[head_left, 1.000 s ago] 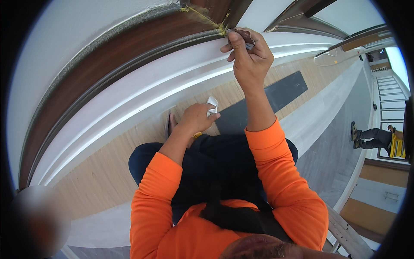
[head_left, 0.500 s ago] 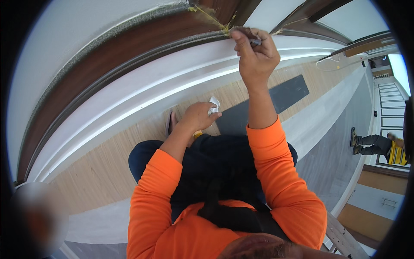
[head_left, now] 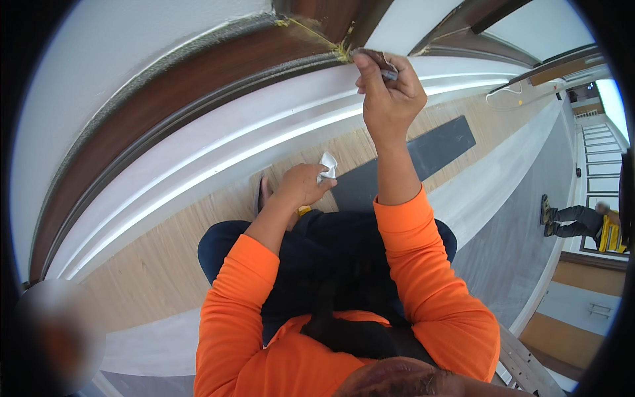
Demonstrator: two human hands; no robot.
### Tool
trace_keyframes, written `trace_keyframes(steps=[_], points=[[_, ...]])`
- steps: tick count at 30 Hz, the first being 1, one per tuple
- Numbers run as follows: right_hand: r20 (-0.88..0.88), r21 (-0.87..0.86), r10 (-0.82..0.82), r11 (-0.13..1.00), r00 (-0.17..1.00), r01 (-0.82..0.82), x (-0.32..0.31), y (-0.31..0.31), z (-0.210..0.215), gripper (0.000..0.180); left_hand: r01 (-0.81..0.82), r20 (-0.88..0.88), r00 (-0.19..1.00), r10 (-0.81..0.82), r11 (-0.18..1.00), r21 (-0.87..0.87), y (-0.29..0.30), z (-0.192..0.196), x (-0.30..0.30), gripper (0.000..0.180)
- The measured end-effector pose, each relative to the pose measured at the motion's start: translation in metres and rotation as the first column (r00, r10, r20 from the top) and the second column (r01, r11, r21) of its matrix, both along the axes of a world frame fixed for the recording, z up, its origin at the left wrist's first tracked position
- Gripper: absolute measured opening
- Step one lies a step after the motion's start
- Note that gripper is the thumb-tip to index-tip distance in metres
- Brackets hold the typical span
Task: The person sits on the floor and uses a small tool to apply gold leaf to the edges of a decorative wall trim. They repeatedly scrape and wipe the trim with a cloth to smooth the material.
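Observation:
My right hand (head_left: 393, 89) is raised at the brown wooden frame (head_left: 218, 69), its fingers closed on a small folded brown sheet that looks like sandpaper (head_left: 377, 59). The sheet is right beside a corner joint smeared with yellow filler (head_left: 342, 51); whether it touches the joint I cannot tell. A thin yellow line runs along the joint. Lower down, my left hand (head_left: 304, 184) is closed round a crumpled white piece of paper or cloth (head_left: 327, 167), above the floor near my knees.
Below the frame runs a white stepped ledge (head_left: 245, 132). A dark grey board (head_left: 440, 145) lies on the wood-look floor (head_left: 145, 278) in front of me. A person in a yellow vest (head_left: 610, 235) is at the far right, near a cabinet (head_left: 575, 308). A ladder part (head_left: 526, 364) stands at lower right.
The view has shifted slightly. My right hand is a little lower and more of the brown sheet shows. My left hand keeps hold of the white piece.

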State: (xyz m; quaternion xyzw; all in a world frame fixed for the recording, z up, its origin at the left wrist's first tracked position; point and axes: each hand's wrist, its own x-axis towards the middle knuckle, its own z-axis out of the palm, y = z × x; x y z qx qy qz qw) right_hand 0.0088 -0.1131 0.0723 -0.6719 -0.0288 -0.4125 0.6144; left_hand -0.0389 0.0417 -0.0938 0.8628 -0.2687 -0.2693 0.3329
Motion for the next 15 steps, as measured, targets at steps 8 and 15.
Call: trace_keyframes(steps=[8,15], points=[[-0.075,0.084,-0.007,0.996,0.997,0.013,-0.002,0.013,0.005,0.019,0.027,-0.045,0.999,-0.025,0.999,0.047,0.001,-0.005,-0.003,0.056],[0.012,0.116,0.056,0.992,0.998,-0.057,0.002,0.010,0.010,0.019,0.031,-0.009,1.000,-0.030,0.998,0.050,-0.002,-0.007,0.000,0.058]])
